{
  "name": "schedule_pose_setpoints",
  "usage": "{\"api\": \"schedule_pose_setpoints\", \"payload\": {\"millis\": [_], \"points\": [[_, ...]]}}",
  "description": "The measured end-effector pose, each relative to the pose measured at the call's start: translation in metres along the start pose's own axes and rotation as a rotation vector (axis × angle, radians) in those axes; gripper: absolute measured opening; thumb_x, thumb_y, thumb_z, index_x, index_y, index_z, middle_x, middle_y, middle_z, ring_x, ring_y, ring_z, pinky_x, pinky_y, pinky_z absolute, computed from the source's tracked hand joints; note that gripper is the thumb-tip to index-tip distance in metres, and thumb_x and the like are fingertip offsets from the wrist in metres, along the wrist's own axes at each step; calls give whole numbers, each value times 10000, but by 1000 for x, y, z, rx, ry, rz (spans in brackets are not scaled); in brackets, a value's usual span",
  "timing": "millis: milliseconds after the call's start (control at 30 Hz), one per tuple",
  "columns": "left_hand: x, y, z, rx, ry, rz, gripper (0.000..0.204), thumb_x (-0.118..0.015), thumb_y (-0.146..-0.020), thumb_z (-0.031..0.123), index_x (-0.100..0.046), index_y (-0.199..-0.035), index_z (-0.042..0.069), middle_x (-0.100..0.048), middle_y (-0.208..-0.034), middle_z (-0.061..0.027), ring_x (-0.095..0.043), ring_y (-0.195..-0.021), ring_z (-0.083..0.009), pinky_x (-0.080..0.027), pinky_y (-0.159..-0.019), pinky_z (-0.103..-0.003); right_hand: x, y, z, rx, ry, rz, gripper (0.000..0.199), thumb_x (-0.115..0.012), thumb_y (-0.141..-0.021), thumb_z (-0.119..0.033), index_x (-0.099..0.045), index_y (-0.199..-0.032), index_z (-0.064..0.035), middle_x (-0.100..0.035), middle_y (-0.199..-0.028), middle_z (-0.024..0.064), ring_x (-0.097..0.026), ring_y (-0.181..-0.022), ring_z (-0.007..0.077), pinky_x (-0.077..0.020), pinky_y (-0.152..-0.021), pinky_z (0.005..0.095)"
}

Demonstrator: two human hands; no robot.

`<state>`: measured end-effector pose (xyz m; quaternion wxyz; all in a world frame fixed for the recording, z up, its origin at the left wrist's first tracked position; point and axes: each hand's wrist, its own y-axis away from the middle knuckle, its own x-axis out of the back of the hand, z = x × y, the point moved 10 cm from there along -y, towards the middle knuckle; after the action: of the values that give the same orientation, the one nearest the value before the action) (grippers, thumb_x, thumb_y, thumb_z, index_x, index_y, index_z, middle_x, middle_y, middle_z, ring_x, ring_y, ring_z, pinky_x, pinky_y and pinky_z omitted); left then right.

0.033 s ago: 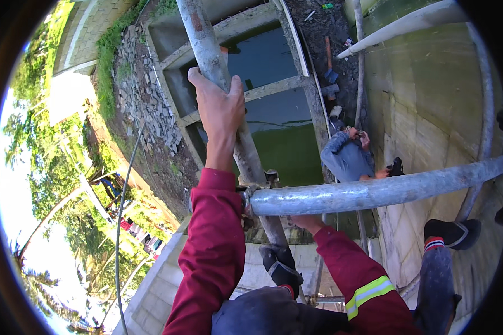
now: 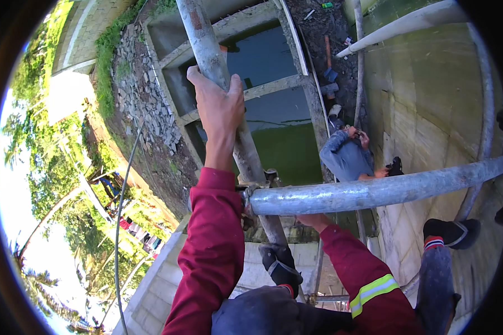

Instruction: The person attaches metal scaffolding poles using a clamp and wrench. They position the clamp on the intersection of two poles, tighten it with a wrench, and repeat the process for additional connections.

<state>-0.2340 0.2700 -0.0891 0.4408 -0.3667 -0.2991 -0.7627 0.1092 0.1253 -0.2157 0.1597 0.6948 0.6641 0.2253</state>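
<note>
My left hand (image 2: 217,106) is wrapped round a long grey metal scaffold pipe (image 2: 204,44) that runs from the top down past my foot. A shiny horizontal scaffold pipe (image 2: 374,192) crosses to the right. Where the two meet sits a rusty metal coupler (image 2: 247,201). My right hand (image 2: 314,221) is just beneath the horizontal pipe, near the coupler; its fingers are hidden behind the pipe. My black-shod foot (image 2: 278,265) rests against the lower part of the long pipe, and my other black shoe (image 2: 452,233) is by the wall at right.
Far below lie concrete basins of dark green water (image 2: 279,111). A person in grey (image 2: 349,156) is lower down beside the wall (image 2: 430,100). More scaffold pipes (image 2: 408,27) stand at right. A shovel (image 2: 330,72) lies on mud. A dark cable (image 2: 119,234) hangs at left.
My right hand and forearm have shifted slightly to the right under the horizontal pipe. My left hand keeps its place on the long pipe.
</note>
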Motion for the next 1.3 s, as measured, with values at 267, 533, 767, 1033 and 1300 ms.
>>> {"api": "schedule_pose_setpoints", "payload": {"millis": [267,533,767,1033,1300], "points": [[-6,-8,-5,21,33,-19,625,-696,-861,167,-313,-1313,-33,-600,-1106,-315,-640,-993,-452,-495,-883,-488,158,-58,-40,-203,-90,-374,289,-601,-975,-262,-680,-1164,-58,-686,-917,110,-648,-909,198,-475,-825,355],[-6,-9,-1,27,8,-32,636,-695,-862,174,-310,-1318,-45,-603,-1103,-316,-639,-994,-462,-497,-884,-492,70,-11,81,-377,-642,75,285,-631,-934,-249,-644,-1142,-56,-700,-1027,154,-650,-977,308,-492,-883,426],[-3,-7,8,-22,23,-12,581,-699,-862,160,-333,-1267,-36,-609,-1103,-299,-653,-964,-414,-507,-868,-467,-21,0,25,-105,330,-134,437,-643,-924,-256,-583,-1326,-98,-651,-1257,171,-590,-1162,371,-441,-1046,440],[-1,-6,7,-42,3,13,564,-703,-859,151,-346,-1258,-26,-630,-1051,-273,-662,-909,-388,-518,-840,-459,-41,-48,17,-149,-952,-23,400,-547,-1000,-212,-538,-1363,-43,-613,-1347,137,-590,-1222,257,-441,-1083,395],[0,-8,8,-30,12,11,540,-694,-856,152,-352,-1236,-22,-631,-1038,-266,-660,-905,-387,-514,-836,-453,-33,-52,8,53,-578,154,304,-578,-1010,-257,-575,-1237,-54,-670,-1147,92,-643,-1054,219,-488,-951,360]]}}
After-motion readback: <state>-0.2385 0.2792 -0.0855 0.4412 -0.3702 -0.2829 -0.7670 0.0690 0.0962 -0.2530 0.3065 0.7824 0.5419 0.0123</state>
